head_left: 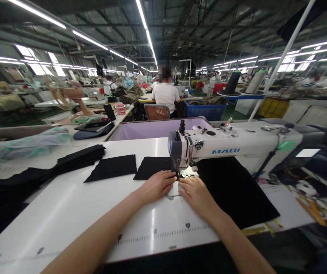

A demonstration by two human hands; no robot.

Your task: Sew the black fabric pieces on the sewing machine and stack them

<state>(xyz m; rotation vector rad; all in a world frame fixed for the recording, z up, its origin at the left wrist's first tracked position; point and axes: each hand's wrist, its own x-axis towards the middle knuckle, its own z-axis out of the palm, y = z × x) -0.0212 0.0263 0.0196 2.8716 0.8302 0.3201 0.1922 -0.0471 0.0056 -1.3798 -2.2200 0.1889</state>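
The white sewing machine [226, 146] stands in front of me, its needle and presser foot area just beyond my fingertips. My left hand [159, 185] lies flat with fingers stretched out, their tips on the near right edge of a small black fabric piece [152, 167]. On the other side of the needle plate [173, 190], my right hand [199, 196] rests palm down, fingers extended beside the presser foot. A large black fabric panel [237, 190] spreads under the machine arm, right of that hand. Left of the small piece lies another black fabric piece [111, 167].
Stacked black fabric pieces [79, 160] lie at the table's left, beside a clear plastic bag [26, 144]. Beyond the table is a purple-lined bin [146, 127]. Thread cones [233, 82] stand behind the machine. Orange-handled scissors [311, 211] lie at right. A person [165, 95] sits ahead.
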